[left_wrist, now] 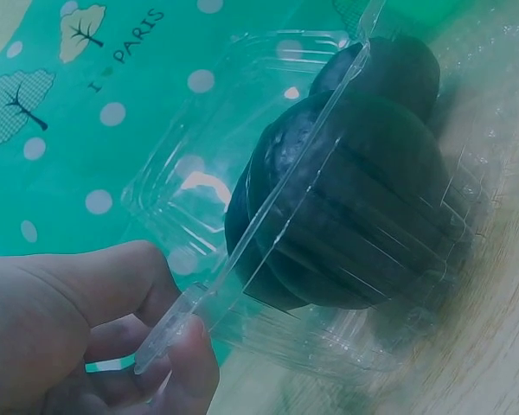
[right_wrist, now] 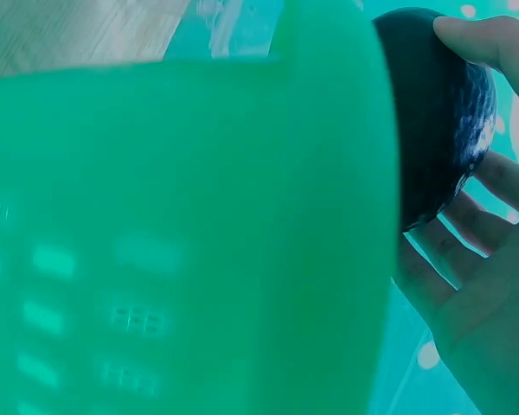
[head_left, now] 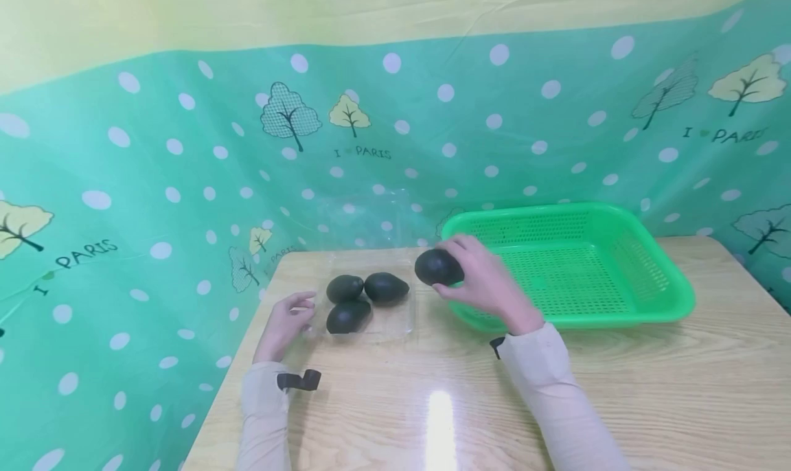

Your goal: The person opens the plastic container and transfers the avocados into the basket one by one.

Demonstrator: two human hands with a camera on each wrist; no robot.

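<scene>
Between the clear plastic box and the green basket (head_left: 664, 279), my right hand (head_left: 485, 279) grips a dark avocado (head_left: 435, 268) above the table. The right wrist view shows the thumb and fingers around that avocado (right_wrist: 437, 112), partly hidden by the basket's wall (right_wrist: 329, 216). My left hand (head_left: 286, 325) is at the box's left side; in the left wrist view its thumb and fingers pinch the rim of the clear box (left_wrist: 177, 324). Three more dark avocados, one at the front (head_left: 348, 317), one behind it (head_left: 345, 289) and one to the right (head_left: 386, 288), lie inside the box.
The box's transparent lid (head_left: 367, 220) stands raised at the back. A wooden table (head_left: 383, 402) carries the box and basket. Behind it hangs a green dotted cloth (head_left: 395, 114) with printed trees. Black straps (head_left: 299, 380) are on both wrists.
</scene>
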